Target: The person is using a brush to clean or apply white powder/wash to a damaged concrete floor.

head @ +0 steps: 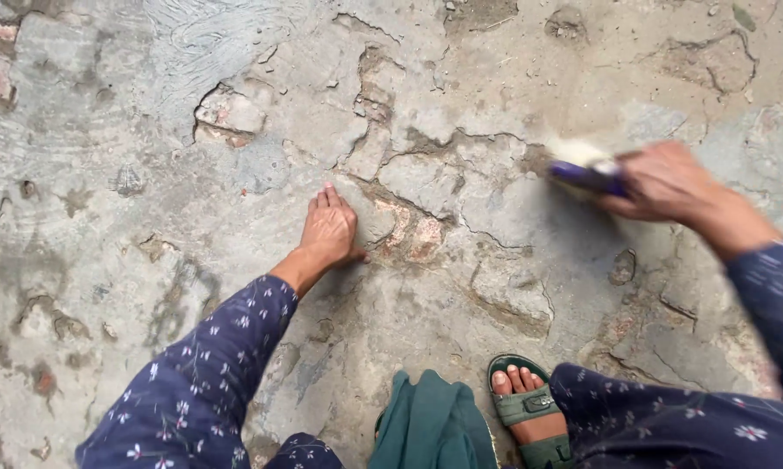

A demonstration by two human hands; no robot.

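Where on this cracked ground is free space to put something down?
Bare ground lies open beyond the left hand, also between it and the right hand gripping the brush. It is crowded near the sandalled foot and green cloth.

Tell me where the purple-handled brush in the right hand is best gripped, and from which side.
Grip the brush by its purple handle, coming from the right, as the right hand does now. The pale bristle end points left over the cracked floor, so that end stays free. The left hand lies flat on the floor, apart from it.
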